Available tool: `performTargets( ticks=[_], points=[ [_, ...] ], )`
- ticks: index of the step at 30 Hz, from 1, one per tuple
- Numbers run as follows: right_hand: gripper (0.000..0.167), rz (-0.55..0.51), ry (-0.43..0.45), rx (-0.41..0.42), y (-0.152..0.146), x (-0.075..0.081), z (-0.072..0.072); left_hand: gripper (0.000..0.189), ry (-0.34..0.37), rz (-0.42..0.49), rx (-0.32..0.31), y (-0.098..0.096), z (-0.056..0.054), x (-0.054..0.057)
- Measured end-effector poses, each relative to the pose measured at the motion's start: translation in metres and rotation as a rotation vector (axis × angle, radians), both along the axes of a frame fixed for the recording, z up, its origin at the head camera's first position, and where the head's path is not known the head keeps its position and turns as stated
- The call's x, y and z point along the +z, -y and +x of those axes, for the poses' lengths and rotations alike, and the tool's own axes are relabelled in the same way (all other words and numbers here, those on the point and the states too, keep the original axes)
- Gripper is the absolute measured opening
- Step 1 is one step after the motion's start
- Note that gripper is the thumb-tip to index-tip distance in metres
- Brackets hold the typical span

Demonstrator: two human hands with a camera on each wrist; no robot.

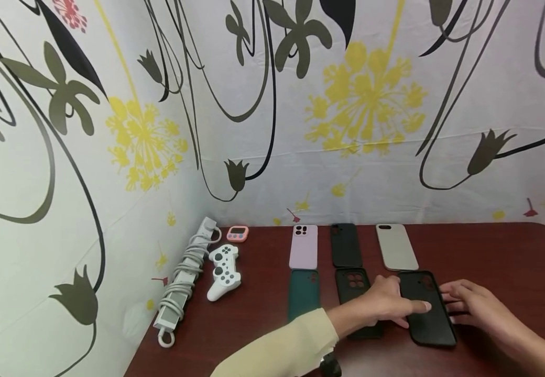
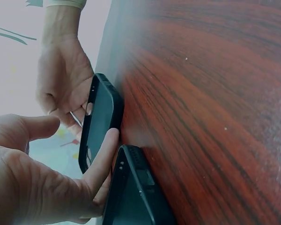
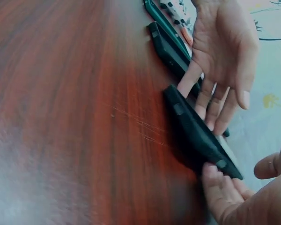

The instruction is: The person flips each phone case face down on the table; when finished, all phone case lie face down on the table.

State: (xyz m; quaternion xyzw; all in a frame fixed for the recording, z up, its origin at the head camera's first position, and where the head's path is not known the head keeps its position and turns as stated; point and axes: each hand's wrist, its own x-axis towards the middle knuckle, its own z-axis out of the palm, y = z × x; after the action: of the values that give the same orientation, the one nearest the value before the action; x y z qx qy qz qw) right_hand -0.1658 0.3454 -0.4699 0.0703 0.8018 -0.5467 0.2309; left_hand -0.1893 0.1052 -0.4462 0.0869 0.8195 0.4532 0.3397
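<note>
A black phone case (image 1: 427, 322) lies at the front right of the table, its hollow side up, between my two hands. My left hand (image 1: 385, 299) is at its left edge, with the thumb reaching over the case and the fingers stretched along the side. On the opposite edge, the fingertips of my right hand (image 1: 477, 309) touch the case, and the thumb stays apart from it, as the right wrist view shows. Partly under my left forearm lies another black case (image 1: 353, 280) with a camera cutout. A dark green case (image 1: 303, 293) is left of that, its lower part hidden by the sleeve.
Along the back lie a lilac case (image 1: 303, 251), a black case (image 1: 346, 248) and a beige case (image 1: 397, 248). On the left are a white game controller (image 1: 225, 269), a pink timer (image 1: 237, 234) and a power strip (image 1: 185, 277) wrapped in its cord. Patterned cloth (image 1: 272, 157) hangs behind the table.
</note>
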Motion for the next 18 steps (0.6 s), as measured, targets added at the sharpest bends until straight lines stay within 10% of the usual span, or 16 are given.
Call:
performTargets(
  ticks=[18],
  points=[
    [0.042,-0.121,-0.182,-0.167,0.017,-0.002,0.006,0.069,0.054,0.061,0.150,-0.014,0.006,0.001]
  ],
)
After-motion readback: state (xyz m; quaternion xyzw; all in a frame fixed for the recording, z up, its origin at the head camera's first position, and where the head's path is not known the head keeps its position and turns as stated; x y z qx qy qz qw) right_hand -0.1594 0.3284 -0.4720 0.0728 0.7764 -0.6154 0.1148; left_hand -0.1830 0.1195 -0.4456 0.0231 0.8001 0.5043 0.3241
